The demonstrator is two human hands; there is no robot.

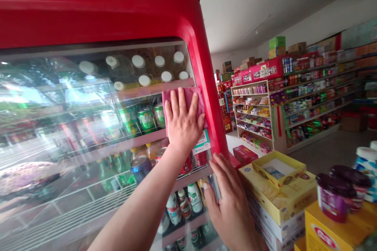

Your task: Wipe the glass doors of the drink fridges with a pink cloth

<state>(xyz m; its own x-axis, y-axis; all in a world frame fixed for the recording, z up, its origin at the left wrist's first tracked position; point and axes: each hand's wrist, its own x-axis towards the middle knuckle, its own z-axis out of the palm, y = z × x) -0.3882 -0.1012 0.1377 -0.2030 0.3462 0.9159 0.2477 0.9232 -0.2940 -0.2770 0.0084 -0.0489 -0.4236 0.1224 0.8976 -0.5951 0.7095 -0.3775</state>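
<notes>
My left hand [183, 121] lies flat with spread fingers on a pink cloth [201, 100], pressing it against the glass door [88, 125] of a red drinks fridge [118, 15]. The cloth sits near the door's right edge, just above a white and green QR code sticker [202, 147]. Lower right, my right hand [228, 200] is open, its fingertips at the red door frame [203, 62]; whether they press on it I cannot tell. Behind the glass stand white-capped bottles [138, 61], green cans [145, 119] and small bottles [194, 198].
Right of the fridge, a yellow tray [278, 170] rests on stacked cartons [265, 188]. Closer, purple-lidded cups [335, 196] stand on a yellow box [324, 227]. Stocked shelves [253, 113] line the shop behind. Street reflections blur the left glass.
</notes>
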